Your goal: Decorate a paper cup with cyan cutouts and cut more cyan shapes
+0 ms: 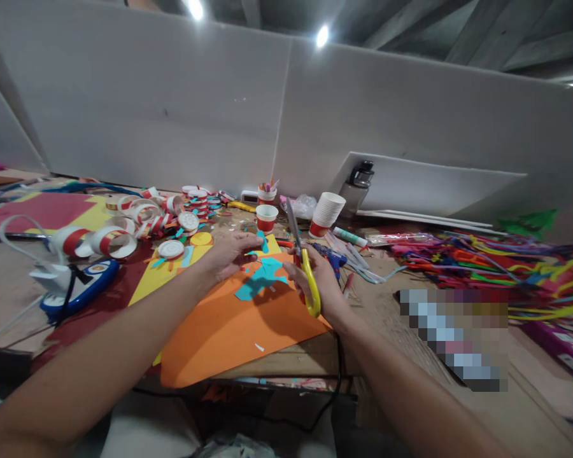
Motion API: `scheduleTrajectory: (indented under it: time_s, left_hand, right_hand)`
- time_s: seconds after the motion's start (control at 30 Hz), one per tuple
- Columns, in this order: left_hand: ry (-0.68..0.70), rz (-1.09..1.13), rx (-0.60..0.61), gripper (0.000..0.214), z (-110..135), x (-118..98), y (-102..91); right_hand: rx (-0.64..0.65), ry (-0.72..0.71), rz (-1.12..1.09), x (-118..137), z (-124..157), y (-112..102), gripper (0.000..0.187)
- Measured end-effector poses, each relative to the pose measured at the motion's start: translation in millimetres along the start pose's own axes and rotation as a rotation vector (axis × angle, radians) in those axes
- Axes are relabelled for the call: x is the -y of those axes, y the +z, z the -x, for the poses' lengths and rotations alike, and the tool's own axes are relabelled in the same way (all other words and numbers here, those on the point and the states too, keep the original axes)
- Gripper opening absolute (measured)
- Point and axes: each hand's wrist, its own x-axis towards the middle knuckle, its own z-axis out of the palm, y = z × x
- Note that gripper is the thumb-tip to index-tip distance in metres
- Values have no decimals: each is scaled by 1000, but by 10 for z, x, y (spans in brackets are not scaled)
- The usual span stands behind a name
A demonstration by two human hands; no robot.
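Note:
My right hand (pixel 322 280) is closed around the scissors (pixel 310 283), which have yellow handles and blades pointing up and away. At the fingertips of my left hand (pixel 232 251) is a small piece of blue paper (pixel 262 242), pinched between finger and thumb as far as I can see. Between and below the hands, several cut blue paper scraps (pixel 262 280) lie on a large orange sheet (pixel 205 343). Just beyond the left fingertips stands a red and white paper cup (pixel 266 219).
Cut cup rings (pixel 114 242) and a blue power strip (pixel 81 289) lie left. Behind are stacked paper cups (pixel 327 213) and a bottle (pixel 357 187). Colourful pipe cleaners (pixel 482 257) spread right, past a blurred-out phone-like object (pixel 451 340). A white panel (pixel 172 95) stands behind.

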Motion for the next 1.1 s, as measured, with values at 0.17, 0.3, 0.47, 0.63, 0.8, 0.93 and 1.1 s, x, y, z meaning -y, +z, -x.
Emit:
scheduleTrajectory:
  time_s: [0.17, 0.3, 0.47, 0.63, 0.8, 0.93, 1.1]
  left_hand:
    - [-6, -39, 89, 23, 45, 159, 118]
    - [-18, -46, 102, 23, 102, 204, 194]
    - [-38, -35, 122, 22, 136, 210, 238]
    - [-46, 17, 125, 24, 130, 251, 251]
    - [0, -1, 82, 23, 105, 229, 232]
    - [62, -5, 41, 22, 82, 109, 179]
    - [92, -20, 16, 16, 60, -9, 113]
  right_hand:
    - [-95, -107, -140, -22, -12, 43, 51]
    - [-75, -110, -145, -32, -15, 47, 49]
    - [-71, -94, -160, -43, -13, 50, 49]
    - [-80, -54, -181, -38, -24, 75, 56]
    - [-78, -16, -111, -2, -17, 107, 52]
    - [18, -57, 75, 21, 0, 81, 41]
    - [199, -199, 258, 21, -5, 4, 31]
